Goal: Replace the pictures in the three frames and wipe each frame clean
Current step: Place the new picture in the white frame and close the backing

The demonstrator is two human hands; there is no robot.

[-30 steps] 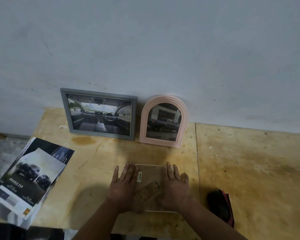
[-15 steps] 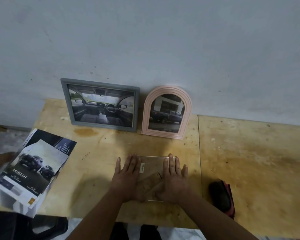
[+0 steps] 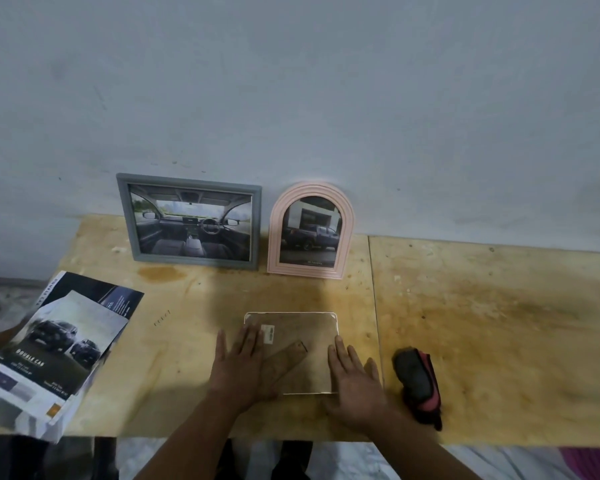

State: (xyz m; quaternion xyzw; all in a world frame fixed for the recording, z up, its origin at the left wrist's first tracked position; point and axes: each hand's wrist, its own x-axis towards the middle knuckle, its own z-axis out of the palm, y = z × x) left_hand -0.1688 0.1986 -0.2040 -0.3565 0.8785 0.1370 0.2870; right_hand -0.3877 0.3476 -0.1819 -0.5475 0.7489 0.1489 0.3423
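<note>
While both palms lie flat and unclenched, left hand (image 3: 239, 367) and right hand (image 3: 355, 381) flank the clear frame (image 3: 302, 341) lying mid-table (image 3: 499, 323); lifted carelessly from there, the slick acrylic could slip and scratch.

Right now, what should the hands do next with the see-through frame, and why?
Probably pick up the cloth with the right hand and wipe. The clear frame lies flat under both hands, with the left hand steadying it, and the cloth sits just beside it.

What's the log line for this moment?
left hand: flat on clear frame | right hand: at its right edge | grey frame, pink frame: against wall | cloth: untouched
</note>
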